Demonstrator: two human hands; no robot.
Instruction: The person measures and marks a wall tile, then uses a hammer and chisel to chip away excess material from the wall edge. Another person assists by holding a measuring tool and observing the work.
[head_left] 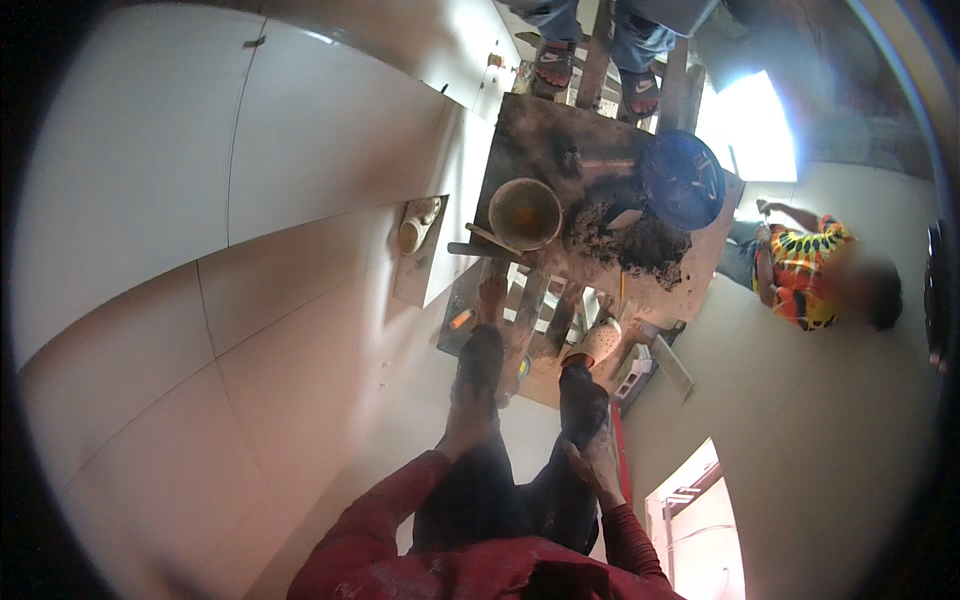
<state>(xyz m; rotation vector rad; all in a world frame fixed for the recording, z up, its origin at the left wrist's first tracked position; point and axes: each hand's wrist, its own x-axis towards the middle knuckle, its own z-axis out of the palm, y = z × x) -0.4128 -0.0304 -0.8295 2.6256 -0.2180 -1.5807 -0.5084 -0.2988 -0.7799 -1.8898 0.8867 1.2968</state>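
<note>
My left hand (470,418) rests against the lower leg of my dark trousers (477,362); its fingers blend into the cloth and are hard to make out. On the other leg, my right hand (599,462) is wrapped around the trouser leg (582,410) from the outer side, thumb toward the shin. Below that leg is a pale clog (598,343) on my right foot. My left foot (491,296) looks bare, its toes by the edge of a dirty board (520,135).
On the board stand a bucket (525,213) and a dark blue basin (682,180), with dark crumbly material (625,235) between them. Slats (562,315) with gaps lie underfoot. Another clog (418,226) sits on a ledge. A sandalled person (638,45) stands ahead; a person in patterned clothing (806,262) is lower right.
</note>
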